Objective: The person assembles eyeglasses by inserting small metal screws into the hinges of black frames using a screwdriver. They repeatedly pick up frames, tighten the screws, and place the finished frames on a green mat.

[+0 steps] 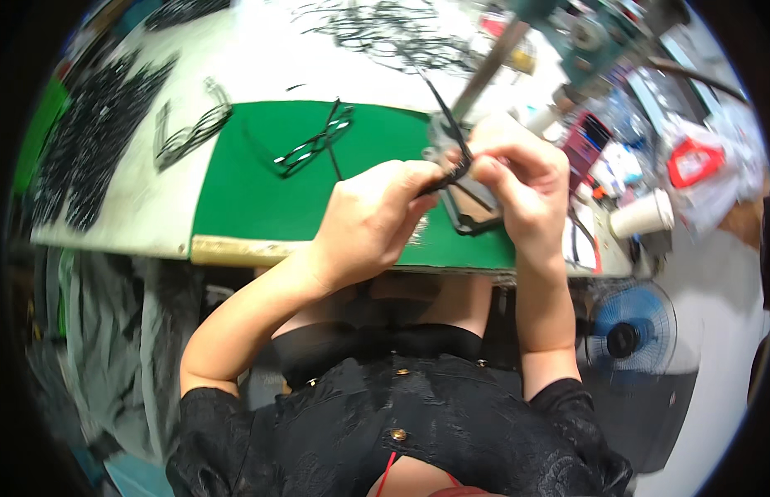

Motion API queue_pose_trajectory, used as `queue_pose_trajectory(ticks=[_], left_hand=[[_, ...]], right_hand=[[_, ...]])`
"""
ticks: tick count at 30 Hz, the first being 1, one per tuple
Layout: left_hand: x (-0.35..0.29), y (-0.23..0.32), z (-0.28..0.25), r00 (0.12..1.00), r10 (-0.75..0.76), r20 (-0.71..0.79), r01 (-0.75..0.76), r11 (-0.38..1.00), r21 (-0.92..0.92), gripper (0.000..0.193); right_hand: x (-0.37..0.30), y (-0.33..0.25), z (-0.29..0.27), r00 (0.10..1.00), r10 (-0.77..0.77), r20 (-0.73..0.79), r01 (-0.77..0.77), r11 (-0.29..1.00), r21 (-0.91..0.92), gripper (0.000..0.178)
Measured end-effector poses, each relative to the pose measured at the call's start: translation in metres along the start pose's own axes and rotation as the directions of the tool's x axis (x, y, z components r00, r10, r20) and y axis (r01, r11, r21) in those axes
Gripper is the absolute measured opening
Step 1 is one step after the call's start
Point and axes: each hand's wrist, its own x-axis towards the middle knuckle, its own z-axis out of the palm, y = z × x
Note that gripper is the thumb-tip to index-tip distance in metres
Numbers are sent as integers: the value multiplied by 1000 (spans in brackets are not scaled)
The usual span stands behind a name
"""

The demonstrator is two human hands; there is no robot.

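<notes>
The black plastic spectacle frame part (pixel 457 171), a slim dark arm rising from it, is held between both hands above the right portion of the green rectangular mat (pixel 252 211). The left hand (pixel 370 214) is closed around its near end; the right hand (pixel 526 178) pinches it between thumb and fingers. Blur obscures the joint. In this inspector's judgement, the step in hand is two-handed working of that joint; the next move calls for a steady left grip and fine right-hand finger control. Left of the grip, an assembled black-framed pair of spectacles (pixel 306 150) lies on the mat; farther left, a heap of black slender frame parts (pixel 99 145) covers the pale worktop (pixel 171 186).
</notes>
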Motion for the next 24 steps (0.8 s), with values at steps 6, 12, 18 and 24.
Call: queue_pose_trajectory(ticks=[6, 12, 18, 24], left_hand=[[-50, -23, -92, 849, -406, -338, 208, 845, -493, 22], [-93, -129, -189, 354, -700, -620, 45, 675, -736, 16], [-112, -195, -196, 213, -342, -915, 936, 339, 91, 84], [-44, -146, -121, 874, -311, -373, 452, 801, 392, 45]], right_hand=[[-24, 17, 8, 984, 130, 124, -137, 989, 50, 48], [-57, 34, -1, 944, 308, 120, -321, 941, 111, 29], [-75, 38, -2, 922, 364, 130, -382, 908, 170, 18], [-102, 57, -10, 837, 546, -36, -547, 835, -51, 9]])
